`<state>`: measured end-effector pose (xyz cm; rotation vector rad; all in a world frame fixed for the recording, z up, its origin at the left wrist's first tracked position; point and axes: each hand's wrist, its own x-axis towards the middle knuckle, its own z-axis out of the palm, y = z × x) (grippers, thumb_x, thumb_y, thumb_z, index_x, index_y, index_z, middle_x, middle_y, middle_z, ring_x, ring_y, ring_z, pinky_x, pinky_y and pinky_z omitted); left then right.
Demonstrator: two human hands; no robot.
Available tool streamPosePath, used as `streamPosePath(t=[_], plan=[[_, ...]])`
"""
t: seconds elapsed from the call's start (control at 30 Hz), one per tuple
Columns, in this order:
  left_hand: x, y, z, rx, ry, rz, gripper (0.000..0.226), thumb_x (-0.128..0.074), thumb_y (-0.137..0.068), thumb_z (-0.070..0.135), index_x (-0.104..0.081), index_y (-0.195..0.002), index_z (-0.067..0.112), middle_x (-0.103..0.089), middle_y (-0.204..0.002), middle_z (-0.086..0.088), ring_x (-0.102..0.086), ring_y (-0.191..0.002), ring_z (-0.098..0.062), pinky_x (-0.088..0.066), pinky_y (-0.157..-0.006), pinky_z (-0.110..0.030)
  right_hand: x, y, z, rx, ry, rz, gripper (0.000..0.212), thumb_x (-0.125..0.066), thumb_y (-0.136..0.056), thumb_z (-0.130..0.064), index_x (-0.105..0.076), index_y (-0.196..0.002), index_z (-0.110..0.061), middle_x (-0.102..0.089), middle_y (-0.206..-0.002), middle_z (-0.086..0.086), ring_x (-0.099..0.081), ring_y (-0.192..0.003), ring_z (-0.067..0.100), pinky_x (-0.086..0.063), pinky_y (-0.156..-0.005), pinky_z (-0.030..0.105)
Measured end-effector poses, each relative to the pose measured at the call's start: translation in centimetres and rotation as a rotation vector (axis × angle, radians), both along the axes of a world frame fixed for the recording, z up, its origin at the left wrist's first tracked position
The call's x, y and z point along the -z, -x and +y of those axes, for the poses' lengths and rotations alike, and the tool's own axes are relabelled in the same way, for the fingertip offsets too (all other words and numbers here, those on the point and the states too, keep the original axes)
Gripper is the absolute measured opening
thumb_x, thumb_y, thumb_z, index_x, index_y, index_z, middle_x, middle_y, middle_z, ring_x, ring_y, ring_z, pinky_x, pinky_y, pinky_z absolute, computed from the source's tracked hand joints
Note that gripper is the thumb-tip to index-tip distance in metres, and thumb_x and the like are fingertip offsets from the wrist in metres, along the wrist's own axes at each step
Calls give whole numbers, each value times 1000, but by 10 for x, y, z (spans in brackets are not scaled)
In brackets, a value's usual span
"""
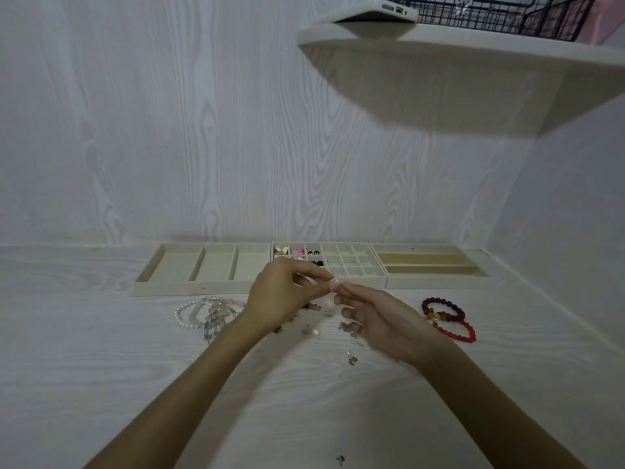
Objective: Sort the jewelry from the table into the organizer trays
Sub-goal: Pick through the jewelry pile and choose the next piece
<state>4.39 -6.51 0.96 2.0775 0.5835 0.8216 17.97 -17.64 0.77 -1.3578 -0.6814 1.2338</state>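
Three organizer trays sit in a row against the wall on the white tabletop: a left tray with wide compartments, a middle tray of small cells and a right tray with long slots. Several rear-left cells of the middle tray hold small pieces in pale, pink and black; what they are is too small to tell. Both hands meet above the tabletop just in front of the middle tray. The left hand has its fingers curled with thumb and fingertips pinching a tiny pale pink item, blurred and mostly covered. The right hand touches the same item with its fingertips; whether it actually pinches it cannot be told. Pale beaded bracelets lie left of the hands, partly hidden by the left wrist, and red beaded bracelets lie to the right. Small loose pieces are scattered under the hands, largely hidden. One dark speck lies near the bottom edge. A shelf above is cut off at the frame.
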Motion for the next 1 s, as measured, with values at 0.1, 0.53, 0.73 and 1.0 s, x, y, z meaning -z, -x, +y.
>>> streamPosePath(t=[0.1, 0.53, 0.73, 1.0], plan=[[-7, -1, 2, 46, 211, -93, 7, -77, -76, 26, -75, -83, 25, -74, -74, 9, -69, -69, -4, -52, -64, -17, -12, -5, -3, -19, -27, -130, 28, -51, -94, -32, -72, -104, -16, -65, -84, -5, -51, -70, 9, -35, -64, 24], [-21, -32, 38, 43, 159, 41, 14, -78, -75, 23, -70, -85, 26, -74, -71, 4, -71, -73, -7, -53, -78, -29, -33, -21, 33, 228, -261, -770, 20, -74, -78, -12, -72, -98, -16, -73, -85, -4, -69, -77, 3, -53, -72, 13], [-8, -52, 60, -47, 81, 139, 19, -77, -75, 32, -60, -84, 34, -70, -66, 18, -68, -73, -1, -54, -79, -33, -23, -38, 58, 212, -214, -918, 16, -74, -78, -12, -75, -93, -17, -72, -79, -8, -69, -73, 1, -53, -70, 12], [-4, -53, 108, -98, 12, 160, 15, -64, -87, 27, -62, -98, 37, -69, -83, 20, -66, -86, -2, -53, -79, -30, -26, -82, 101, 109, -31, -1479, 16, -68, -82, -9, -76, -96, -13, -75, -92, 3, -67, -76, 7, -49, -74, 13]])
